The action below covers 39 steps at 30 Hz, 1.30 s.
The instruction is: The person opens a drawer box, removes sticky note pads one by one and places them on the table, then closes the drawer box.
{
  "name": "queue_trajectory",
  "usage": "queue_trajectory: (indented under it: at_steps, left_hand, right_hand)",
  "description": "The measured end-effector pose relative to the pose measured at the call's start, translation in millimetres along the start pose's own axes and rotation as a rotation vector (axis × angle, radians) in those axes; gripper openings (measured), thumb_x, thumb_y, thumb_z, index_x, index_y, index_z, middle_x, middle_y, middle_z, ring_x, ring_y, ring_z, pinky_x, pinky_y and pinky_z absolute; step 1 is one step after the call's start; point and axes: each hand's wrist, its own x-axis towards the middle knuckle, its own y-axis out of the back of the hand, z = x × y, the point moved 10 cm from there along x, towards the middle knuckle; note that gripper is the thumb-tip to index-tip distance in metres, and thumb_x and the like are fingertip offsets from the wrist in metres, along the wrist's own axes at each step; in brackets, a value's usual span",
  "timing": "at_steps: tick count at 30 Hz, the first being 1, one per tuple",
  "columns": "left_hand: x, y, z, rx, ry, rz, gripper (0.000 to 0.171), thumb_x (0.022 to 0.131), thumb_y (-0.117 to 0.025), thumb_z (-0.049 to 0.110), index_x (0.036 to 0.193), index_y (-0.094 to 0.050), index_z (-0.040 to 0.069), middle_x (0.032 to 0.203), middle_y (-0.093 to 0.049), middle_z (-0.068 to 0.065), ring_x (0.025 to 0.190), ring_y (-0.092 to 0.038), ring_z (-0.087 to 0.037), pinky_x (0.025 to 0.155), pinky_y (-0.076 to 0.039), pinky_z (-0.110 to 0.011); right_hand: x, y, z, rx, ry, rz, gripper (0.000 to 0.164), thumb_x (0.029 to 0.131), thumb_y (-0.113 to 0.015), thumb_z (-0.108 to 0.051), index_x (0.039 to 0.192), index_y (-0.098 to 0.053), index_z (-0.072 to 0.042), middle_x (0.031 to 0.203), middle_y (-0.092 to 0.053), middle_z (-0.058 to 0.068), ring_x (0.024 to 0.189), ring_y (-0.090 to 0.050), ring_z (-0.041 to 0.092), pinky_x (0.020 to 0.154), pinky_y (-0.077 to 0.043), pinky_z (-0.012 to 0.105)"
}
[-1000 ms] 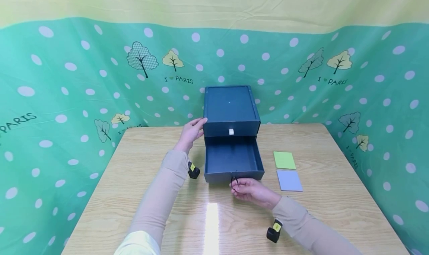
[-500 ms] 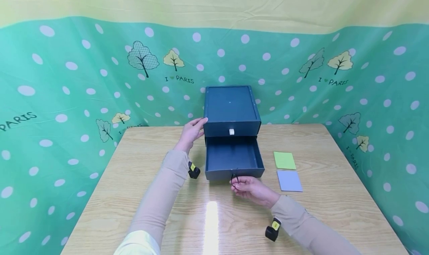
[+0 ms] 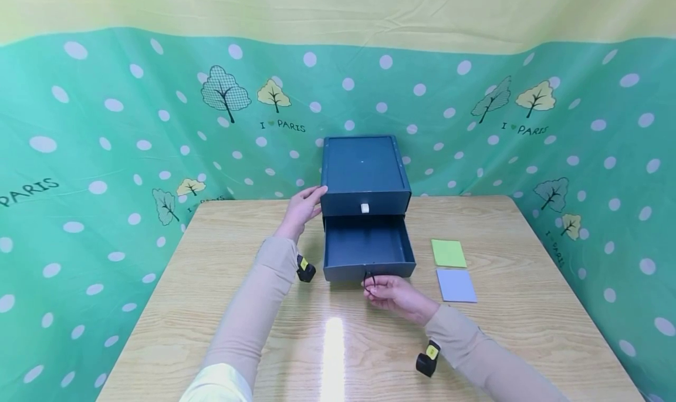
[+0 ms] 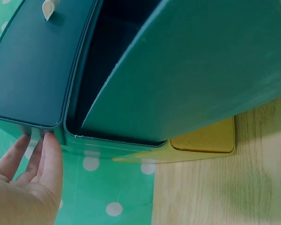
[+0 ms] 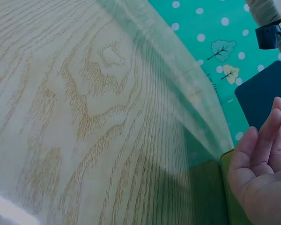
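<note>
A dark blue drawer cabinet (image 3: 364,164) stands at the back of the table. Its upper drawer (image 3: 343,203) is closed and has a white loop pull (image 3: 365,208). Below it, a second drawer (image 3: 369,243) is pulled out, with its bare floor showing. My right hand (image 3: 396,296) pinches the thin black loop pull (image 3: 365,281) on that drawer's front. On the cabinet's left side, my left hand (image 3: 302,211) rests its fairly straight fingers near the front corner. In the left wrist view those fingertips (image 4: 49,140) touch the upper part's side wall.
A yellow bottom section (image 4: 203,136) shows beneath the pulled-out drawer. Right of the cabinet, a green square pad (image 3: 449,253) and a lilac square pad (image 3: 456,285) lie on the wooden table (image 3: 211,308). A dotted green curtain (image 3: 158,97) hangs behind.
The lower drawer has slid slightly back into the cabinet, and the right hand has moved forward with its loop pull. The left hand stays in place on the cabinet's side.
</note>
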Motion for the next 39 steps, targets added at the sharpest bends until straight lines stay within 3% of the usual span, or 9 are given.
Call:
queue_trajectory:
  at_steps: [15, 22, 27, 39]
  left_hand:
    - [1.1, -0.2, -1.1, -0.005, 0.0, 0.001, 0.058, 0.091, -0.061, 0.036, 0.14, -0.046, 0.008, 0.145, -0.043, -0.01, 0.131, -0.045, -0.025, 0.105, -0.044, -0.035]
    - [-0.2, 0.2, -0.8, 0.002, 0.003, 0.003, 0.06, 0.091, -0.061, 0.038, 0.141, -0.045, 0.008, 0.146, -0.042, -0.009, 0.131, -0.045, -0.024, 0.105, -0.044, -0.034]
    - [-0.6, -0.2, -0.4, 0.001, 0.001, 0.002, 0.06, 0.091, -0.061, 0.037, 0.141, -0.045, 0.008, 0.147, -0.041, -0.009, 0.132, -0.044, -0.024, 0.105, -0.044, -0.034]
    - [0.1, -0.1, -1.0, 0.002, -0.001, 0.008, 0.06, 0.091, -0.061, 0.037, 0.141, -0.045, 0.007, 0.147, -0.041, -0.01, 0.132, -0.044, -0.024, 0.105, -0.044, -0.034]
  right_hand:
    - [6, 4, -7, 0.013, 0.019, 0.008, 0.038, 0.097, -0.049, -0.004, 0.128, -0.043, 0.018, 0.093, -0.067, -0.006, 0.089, -0.063, 0.005, 0.091, -0.052, 0.027]
    - [10, 5, -9, 0.032, 0.045, 0.014, 0.031, 0.097, -0.05, -0.005, 0.123, -0.051, 0.01, 0.094, -0.068, -0.005, 0.089, -0.063, 0.004, 0.088, -0.052, 0.025]
    - [12, 5, -11, 0.043, 0.045, 0.017, 0.036, 0.097, -0.05, -0.004, 0.127, -0.045, 0.015, 0.094, -0.068, -0.004, 0.088, -0.063, 0.004, 0.089, -0.052, 0.025]
    - [16, 10, -10, 0.038, 0.023, 0.048, 0.029, 0.097, -0.05, -0.006, 0.123, -0.053, 0.005, 0.093, -0.068, -0.006, 0.092, -0.064, 0.008, 0.093, -0.052, 0.03]
